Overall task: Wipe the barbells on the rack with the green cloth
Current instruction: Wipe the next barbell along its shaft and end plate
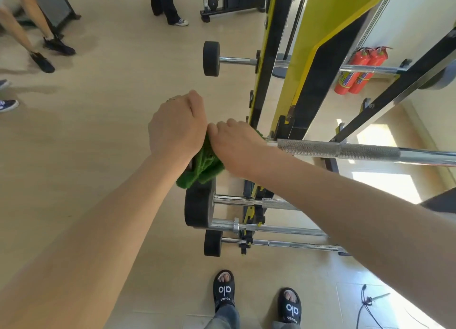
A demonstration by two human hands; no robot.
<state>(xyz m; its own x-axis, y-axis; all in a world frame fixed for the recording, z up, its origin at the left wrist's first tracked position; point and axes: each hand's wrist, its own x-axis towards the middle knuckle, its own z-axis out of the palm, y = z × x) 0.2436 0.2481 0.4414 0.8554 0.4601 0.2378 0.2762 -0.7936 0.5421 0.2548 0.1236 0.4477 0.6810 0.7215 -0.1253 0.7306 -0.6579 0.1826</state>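
While both hands meet at the near end of a barbell on the yellow-and-black steel rack (269,64), the fuzzy green cloth (203,164) is bunched between them, spilling down below the knuckles. The left hand (176,126) is clenched with its back to the camera, fingers curled under and gripping the cloth's left part; what lies inside the fist is hidden. The right hand (235,143) is curled over the cloth where it wraps the bar end, touching the left hand at the knuckles. From under the right hand the knurled chrome barbell (365,151) runs out toward the rack's right side, resting on the rack's hooks.

Just below the cloth hangs a thick black rubber weight plate (197,205) on a lower chrome bar (249,201), with another chrome bar (276,228) beneath it and a smaller black-ended barbell (213,242) lowest on the rack. Higher on the rack a short barbell with a round black end (211,58) sticks out to the left.

Two red fire extinguishers (357,69) stand on the beige floor (86,156) behind the rack. The person's feet wear black slide sandals (224,290) near the bottom edge. Other people's legs and shoes (49,52) show at the upper left.
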